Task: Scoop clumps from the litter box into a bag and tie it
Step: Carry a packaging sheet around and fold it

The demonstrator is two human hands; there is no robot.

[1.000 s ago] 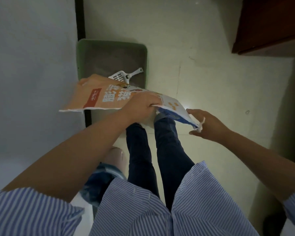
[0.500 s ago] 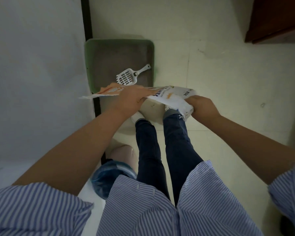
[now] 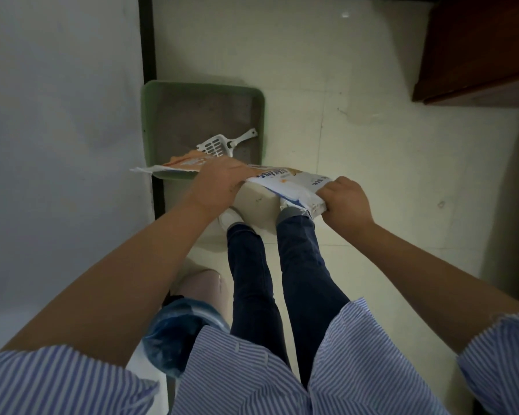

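A green litter box (image 3: pixel 262 115) with grey litter lies on the floor against the wall. A white slotted scoop (image 3: pixel 219 144) rests in its near right corner. I hold an orange, white and blue printed bag (image 3: pixel 294 184) flat above my feet. My left hand (image 3: pixel 219 181) grips the bag's middle. My right hand (image 3: pixel 343 202) is closed tight around its crumpled right end. The orange left end sticks out over the box's near rim.
A wall (image 3: pixel 60 145) runs along the left with a dark strip at its foot. A brown wooden cabinet (image 3: pixel 477 55) stands at the top right. A bin lined with blue plastic (image 3: pixel 177 327) sits by my left leg. Pale floor tiles stretch right.
The bag has turned from face-up to nearly edge-on. My right hand moved in from pinching its corner and clenched around its right end. The view has shifted, so the box sits lower.
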